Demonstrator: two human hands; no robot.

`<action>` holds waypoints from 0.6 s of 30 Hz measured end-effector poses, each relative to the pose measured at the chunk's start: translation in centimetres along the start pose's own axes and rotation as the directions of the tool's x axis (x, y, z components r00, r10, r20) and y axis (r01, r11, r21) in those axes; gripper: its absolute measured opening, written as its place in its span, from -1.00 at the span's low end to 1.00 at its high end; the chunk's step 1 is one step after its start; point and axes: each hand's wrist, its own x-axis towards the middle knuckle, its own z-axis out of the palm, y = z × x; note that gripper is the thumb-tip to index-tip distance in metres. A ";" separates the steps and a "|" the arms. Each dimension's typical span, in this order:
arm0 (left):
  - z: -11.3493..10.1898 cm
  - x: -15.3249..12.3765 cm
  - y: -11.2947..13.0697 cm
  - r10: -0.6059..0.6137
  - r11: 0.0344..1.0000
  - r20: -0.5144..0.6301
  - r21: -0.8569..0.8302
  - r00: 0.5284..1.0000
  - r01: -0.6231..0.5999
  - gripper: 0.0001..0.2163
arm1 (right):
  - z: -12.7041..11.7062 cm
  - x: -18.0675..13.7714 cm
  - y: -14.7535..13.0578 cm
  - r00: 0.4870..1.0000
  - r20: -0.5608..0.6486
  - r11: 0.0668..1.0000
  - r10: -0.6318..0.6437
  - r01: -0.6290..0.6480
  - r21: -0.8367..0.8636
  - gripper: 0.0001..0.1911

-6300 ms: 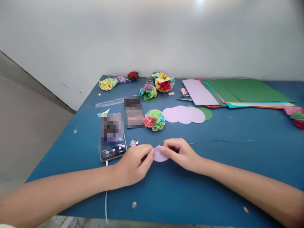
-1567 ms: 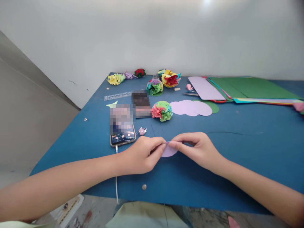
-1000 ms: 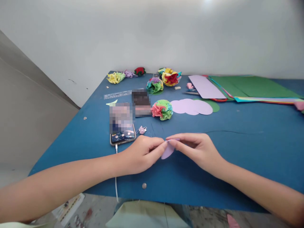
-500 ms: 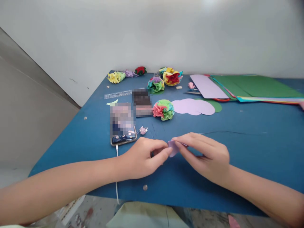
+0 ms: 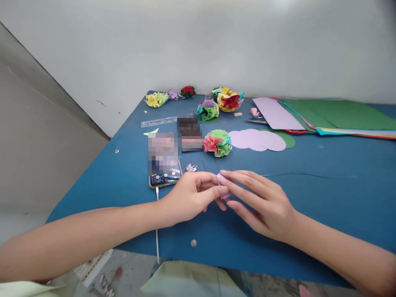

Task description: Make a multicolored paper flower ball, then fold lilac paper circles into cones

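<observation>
A small piece of folded light purple paper (image 5: 224,190) is pinched between the thumb and fingers of my left hand (image 5: 188,200), just above the blue table. My right hand (image 5: 266,202) reaches in from the other side. Its outstretched fingertips touch the top of the paper, while its thumb stays apart below. Part of the paper is hidden by the fingers. Beyond the hands, overlapping light purple paper circles (image 5: 256,139) lie beside a ruffled paper flower (image 5: 218,143) in green, pink and blue.
To the left are a charging phone (image 5: 163,161), a dark pixelated rectangular item (image 5: 189,134) and a clear ruler (image 5: 158,122). More paper flowers (image 5: 230,101) stand at the back. Scissors (image 5: 256,121) lie partly under coloured paper sheets (image 5: 340,113). A thin dark wire (image 5: 309,175) lies right of the hands.
My right thumb has come away from the purple paper, and its fingers have spread over the paper's top. The paper has turned in my left fingers. The whole view has shifted slightly.
</observation>
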 end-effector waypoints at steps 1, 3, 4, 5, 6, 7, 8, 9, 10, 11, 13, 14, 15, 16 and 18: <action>0.1 0.0 0.0 -0.008 1.000 -0.011 0.005 1.000 0.008 -0.80 | 0.0 0.0 -0.1 0.999 -0.006 0.999 0.045 -0.045 0.024 -0.51; 0.1 0.0 0.0 0.001 1.000 -0.029 0.018 1.000 0.000 -0.82 | 0.1 0.0 -0.4 0.973 -0.064 0.972 0.223 -0.216 0.097 -0.54; 0.1 0.0 0.1 0.011 1.000 -0.043 0.025 0.999 -0.010 -0.82 | 0.1 0.0 -0.5 0.932 -0.085 0.928 0.352 -0.336 0.161 -0.57; 0.1 0.0 0.1 0.021 0.999 -0.056 0.032 0.998 -0.019 -0.83 | 0.1 0.1 -0.5 0.874 -0.076 0.859 0.481 -0.451 0.243 -0.61; 0.1 0.0 0.1 0.030 0.999 -0.065 0.039 0.997 -0.027 -0.83 | 0.1 0.3 -0.6 0.812 -0.029 0.771 0.583 -0.542 0.334 -0.65; 0.0 0.0 0.1 0.037 0.998 -0.068 0.043 0.997 -0.034 -0.82 | 0.0 0.5 -0.6 0.763 0.051 0.681 0.644 -0.602 0.417 -0.68; 0.0 0.1 0.1 0.040 0.998 -0.066 0.047 0.997 -0.037 -0.82 | 0.0 0.7 -0.5 0.732 0.145 0.598 0.666 -0.640 0.483 -0.71; 0.0 0.1 0.0 0.040 0.998 -0.061 0.053 0.997 -0.036 -0.82 | -0.1 0.9 -0.5 0.718 0.225 0.537 0.659 -0.658 0.528 -0.72; 0.0 0.2 0.0 0.039 0.998 -0.059 0.059 0.998 -0.035 -0.83 | -0.1 1.1 -0.5 0.715 0.274 0.499 0.643 -0.662 0.559 -0.73; 0.0 0.2 -0.1 0.035 0.997 -0.057 0.068 0.998 -0.031 -0.83 | -0.1 1.2 -0.4 0.714 0.297 0.476 0.634 -0.663 0.578 -0.73; 0.0 0.3 -0.2 0.021 0.997 -0.052 0.080 0.998 -0.016 -0.84 | -0.2 1.4 -0.4 0.709 0.309 0.453 0.634 -0.664 0.595 -0.74; 0.1 0.2 -0.3 0.015 0.997 -0.047 0.082 0.999 -0.011 -0.84 | -0.1 1.4 -0.4 0.707 0.315 0.443 0.633 -0.664 0.602 -0.74; 0.1 0.2 -0.4 0.013 0.996 -0.041 0.085 0.999 -0.009 -0.85 | -0.1 1.4 -0.4 0.705 0.326 0.430 0.630 -0.666 0.609 -0.75; 0.2 0.2 -0.5 0.015 0.996 -0.034 0.090 0.999 -0.012 -0.85 | -0.1 1.4 -0.4 0.703 0.341 0.417 0.625 -0.669 0.615 -0.75; 0.3 0.1 -0.7 0.033 0.993 -0.027 0.117 0.999 -0.029 -0.85 | 0.0 1.3 -0.5 0.701 0.361 0.406 0.615 -0.674 0.618 -0.76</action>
